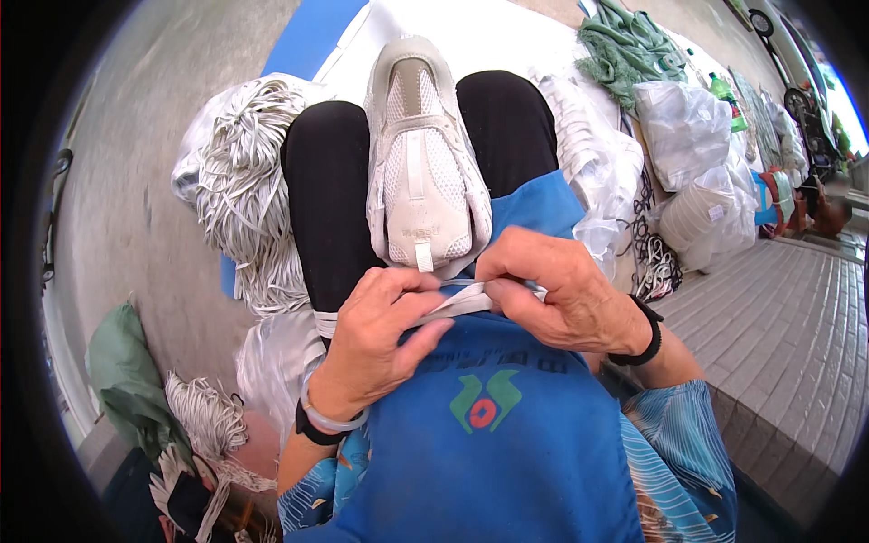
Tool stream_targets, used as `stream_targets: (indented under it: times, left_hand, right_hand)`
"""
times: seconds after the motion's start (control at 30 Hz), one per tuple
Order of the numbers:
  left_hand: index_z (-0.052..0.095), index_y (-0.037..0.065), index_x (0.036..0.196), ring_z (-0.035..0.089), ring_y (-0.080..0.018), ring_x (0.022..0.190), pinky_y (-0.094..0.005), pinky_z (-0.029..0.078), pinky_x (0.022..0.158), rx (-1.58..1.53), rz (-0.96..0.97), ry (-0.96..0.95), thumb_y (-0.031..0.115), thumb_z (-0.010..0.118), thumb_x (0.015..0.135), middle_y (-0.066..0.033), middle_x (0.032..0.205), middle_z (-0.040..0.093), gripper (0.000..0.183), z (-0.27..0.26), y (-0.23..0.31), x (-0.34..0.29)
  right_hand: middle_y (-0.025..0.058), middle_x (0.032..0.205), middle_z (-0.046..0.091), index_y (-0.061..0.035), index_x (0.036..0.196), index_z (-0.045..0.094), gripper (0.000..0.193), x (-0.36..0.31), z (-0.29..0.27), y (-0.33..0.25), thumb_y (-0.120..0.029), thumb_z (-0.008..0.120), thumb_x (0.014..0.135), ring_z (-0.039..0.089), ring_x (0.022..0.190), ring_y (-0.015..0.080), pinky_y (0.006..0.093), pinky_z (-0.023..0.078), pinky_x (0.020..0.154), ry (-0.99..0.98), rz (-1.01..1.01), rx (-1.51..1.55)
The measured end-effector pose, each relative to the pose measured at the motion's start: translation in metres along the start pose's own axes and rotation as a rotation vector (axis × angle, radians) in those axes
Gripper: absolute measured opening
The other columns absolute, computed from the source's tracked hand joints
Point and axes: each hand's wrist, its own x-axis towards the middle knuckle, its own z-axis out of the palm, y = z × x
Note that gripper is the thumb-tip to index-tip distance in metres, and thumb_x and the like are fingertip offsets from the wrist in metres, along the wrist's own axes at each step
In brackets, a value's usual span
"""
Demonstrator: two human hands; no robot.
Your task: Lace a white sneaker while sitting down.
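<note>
Between my black-trousered knees rests a white and beige mesh sneaker (422,172), a pale pull tab at the end nearest me. Just below that end, flat white shoelaces (463,302) stretch between my hands over the blue apron (489,471). My right hand (557,290) is closed, pinching the laces between thumb and bent fingers. With fingers curled and thumb reaching forward, my left hand (380,326) holds the other side of the laces. Its fingertips are slightly blurred. Dark bands circle both wrists, and the left one also wears a pale bracelet.
A big bundle of white laces (249,181) stands left of my knees. To the right lie stacked white goods in plastic (588,145), clear bags (688,136), dark cords (647,235) and green netting (629,45). A green sack (131,380) sits lower left; a tiled step (769,326) is at right.
</note>
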Motion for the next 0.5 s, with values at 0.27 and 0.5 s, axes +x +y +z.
stream_targets:
  times: [0.27, 0.5]
  left_hand:
    - [0.06, 0.004, 0.076, 0.052, -0.0102, 0.066, -0.0276, 0.043, 0.062, -0.622, -0.486, 0.422, 0.013, 0.061, 0.089, -0.0048, 0.079, 0.059, 0.016, -0.103, -0.029, -0.061]
    - [0.055, 0.004, 0.07, 0.034, -0.0109, 0.054, -0.0314, 0.04, 0.067, -0.767, -0.406, 1.151, 0.017, 0.061, 0.093, 0.0004, 0.059, 0.041, 0.027, -0.223, -0.072, -0.121]
  right_hand:
    - [0.0076, 0.063, 0.056, -0.0024, 0.087, 0.063, 0.006, 0.026, -0.058, -0.007, -0.001, 0.059, 0.083, 0.053, 0.05, 0.0153, 0.0289, 0.042, 0.047, 0.068, -0.038, -0.293]
    - [-0.0017, 0.066, 0.059, -0.0057, 0.093, 0.069, 0.007, 0.041, -0.108, 0.013, -0.011, 0.068, 0.088, 0.05, 0.055, 0.0051, 0.0217, 0.038, 0.048, 0.24, -0.012, -0.733]
